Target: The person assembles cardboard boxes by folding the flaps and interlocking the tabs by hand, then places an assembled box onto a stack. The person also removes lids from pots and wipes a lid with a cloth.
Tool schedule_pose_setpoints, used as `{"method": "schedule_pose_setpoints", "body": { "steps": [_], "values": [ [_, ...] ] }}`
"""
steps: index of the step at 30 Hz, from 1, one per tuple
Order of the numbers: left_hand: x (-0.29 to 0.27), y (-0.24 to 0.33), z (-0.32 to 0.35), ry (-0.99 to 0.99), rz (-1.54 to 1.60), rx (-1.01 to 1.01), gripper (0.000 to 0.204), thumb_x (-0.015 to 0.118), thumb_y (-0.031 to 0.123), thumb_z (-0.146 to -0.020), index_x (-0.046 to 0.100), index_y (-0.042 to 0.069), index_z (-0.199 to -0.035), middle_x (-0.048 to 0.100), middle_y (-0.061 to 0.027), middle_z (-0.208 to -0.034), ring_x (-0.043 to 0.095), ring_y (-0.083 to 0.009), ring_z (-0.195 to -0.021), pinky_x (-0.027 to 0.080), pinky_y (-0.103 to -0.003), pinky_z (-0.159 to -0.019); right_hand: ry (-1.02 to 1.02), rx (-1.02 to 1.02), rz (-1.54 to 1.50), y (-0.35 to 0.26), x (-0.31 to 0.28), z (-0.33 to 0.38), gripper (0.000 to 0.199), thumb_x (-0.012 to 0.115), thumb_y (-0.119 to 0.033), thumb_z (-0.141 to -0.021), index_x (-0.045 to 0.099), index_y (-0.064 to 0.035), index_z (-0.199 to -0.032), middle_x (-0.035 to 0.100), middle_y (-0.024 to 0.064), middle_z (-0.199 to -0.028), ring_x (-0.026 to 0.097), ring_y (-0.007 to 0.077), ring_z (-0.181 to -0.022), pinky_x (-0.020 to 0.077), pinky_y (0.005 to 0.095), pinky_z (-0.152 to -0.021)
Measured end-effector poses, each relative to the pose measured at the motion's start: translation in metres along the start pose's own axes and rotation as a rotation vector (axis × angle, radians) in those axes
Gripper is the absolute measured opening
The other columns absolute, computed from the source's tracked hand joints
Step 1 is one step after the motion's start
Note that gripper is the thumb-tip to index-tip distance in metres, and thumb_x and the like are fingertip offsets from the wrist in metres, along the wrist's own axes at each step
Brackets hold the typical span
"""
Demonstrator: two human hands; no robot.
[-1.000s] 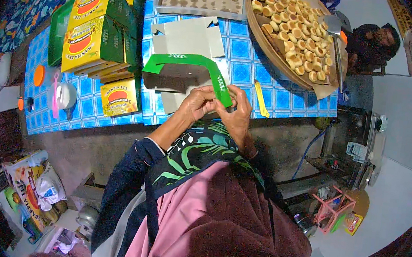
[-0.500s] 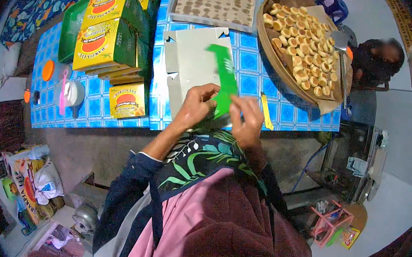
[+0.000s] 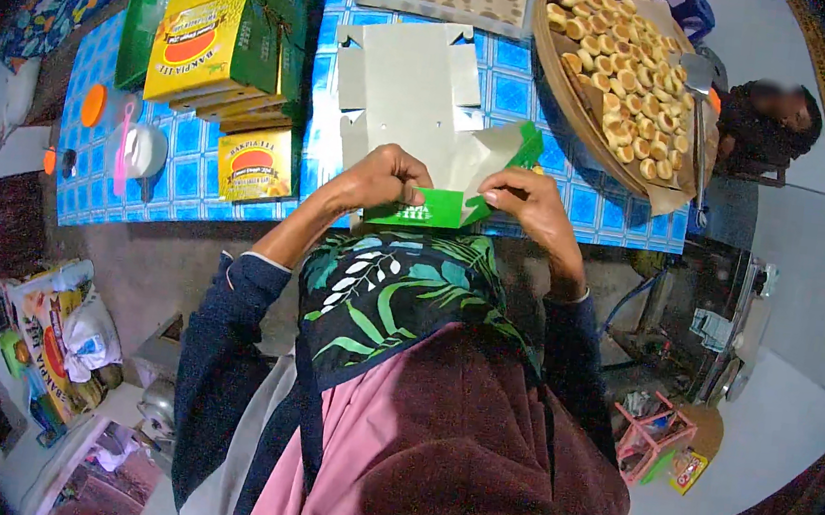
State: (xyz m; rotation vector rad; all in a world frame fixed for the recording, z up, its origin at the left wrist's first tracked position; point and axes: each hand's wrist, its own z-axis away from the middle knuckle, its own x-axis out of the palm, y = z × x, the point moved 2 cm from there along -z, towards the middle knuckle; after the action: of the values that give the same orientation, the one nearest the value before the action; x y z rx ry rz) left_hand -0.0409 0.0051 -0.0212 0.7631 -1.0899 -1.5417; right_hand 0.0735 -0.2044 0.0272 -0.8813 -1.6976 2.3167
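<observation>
green-edged grey cardboard is occupying the centre of the head view: the partly folded carton (image 3: 404, 96) is lying open, pale inner face upward, on the blue checked table cover (image 3: 510, 94). folding of the near side appears to be the step in hand. the left hand (image 3: 388, 177) is clamping the near green strip (image 3: 426, 209) between thumb and fingers; the right hand (image 3: 531, 198) is pinching card at the strip's right end, fingertips together. the next move is probably calling for corner alignment under a steady left grip. right of centre, a green-backed flap (image 3: 527, 147) is standing tilted; toward the top, notched corners are showing.
</observation>
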Motion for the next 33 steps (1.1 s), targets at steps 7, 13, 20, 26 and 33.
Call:
{"method": "schedule_pose_setpoints", "body": {
  "steps": [7, 13, 20, 26, 33],
  "values": [
    [0.006, 0.001, -0.021, 0.020, 0.073, -0.115, 0.011, 0.065, -0.005, -0.071, 0.070, -0.003, -0.081, 0.065, -0.0058, -0.068, 0.056, -0.0113, -0.058, 0.045, -0.026, -0.054, 0.214, -0.181, 0.282, 0.000, 0.022, 0.016, 0.021, 0.073, -0.007, -0.072, 0.070, -0.0053, -0.092, 0.053, 0.0071, -0.080, 0.054, 0.0189, -0.076, 0.0432, 0.0303, -0.064],
    [0.016, -0.001, -0.044, -0.118, -0.008, -0.132, 0.011, 0.062, -0.005, -0.072, 0.070, 0.000, -0.077, 0.064, -0.0002, -0.069, 0.054, -0.0077, -0.061, 0.043, -0.023, -0.057, 0.262, -0.235, 0.583, -0.010, 0.038, 0.024, 0.014, 0.070, -0.012, -0.071, 0.068, -0.0100, -0.084, 0.047, 0.0111, -0.079, 0.054, 0.0286, -0.078, 0.0454, 0.0391, -0.060],
    [0.026, -0.007, -0.053, -0.136, 0.027, -0.120, 0.015, 0.058, -0.006, -0.069, 0.071, 0.000, -0.074, 0.062, -0.0013, -0.065, 0.053, -0.0094, -0.059, 0.042, -0.024, -0.056, 0.203, -0.386, 0.696, -0.011, 0.057, 0.022, 0.012, 0.069, -0.005, -0.069, 0.062, -0.0066, -0.079, 0.045, 0.0109, -0.080, 0.053, 0.0285, -0.078, 0.0436, 0.0396, -0.058],
    [0.021, -0.020, -0.050, -0.155, 0.049, -0.123, 0.013, 0.060, -0.003, -0.070, 0.071, 0.000, -0.077, 0.064, -0.0014, -0.069, 0.055, -0.0100, -0.063, 0.044, -0.024, -0.060, 0.126, -0.484, 0.789, -0.013, 0.062, 0.018, 0.024, 0.062, -0.007, -0.069, 0.062, -0.0047, -0.092, 0.047, 0.0117, -0.077, 0.053, 0.0296, -0.077, 0.0453, 0.0409, -0.056],
    [0.022, -0.013, -0.038, -0.083, 0.152, -0.247, 0.017, 0.063, -0.003, -0.067, 0.071, 0.000, -0.081, 0.065, -0.0028, -0.070, 0.056, -0.0109, -0.066, 0.045, -0.025, -0.063, 0.082, -0.447, 0.379, -0.011, 0.045, 0.010, 0.028, 0.071, -0.004, -0.066, 0.062, -0.0036, -0.092, 0.053, 0.0125, -0.077, 0.054, 0.0295, -0.075, 0.0436, 0.0386, -0.064]
  ]
}}
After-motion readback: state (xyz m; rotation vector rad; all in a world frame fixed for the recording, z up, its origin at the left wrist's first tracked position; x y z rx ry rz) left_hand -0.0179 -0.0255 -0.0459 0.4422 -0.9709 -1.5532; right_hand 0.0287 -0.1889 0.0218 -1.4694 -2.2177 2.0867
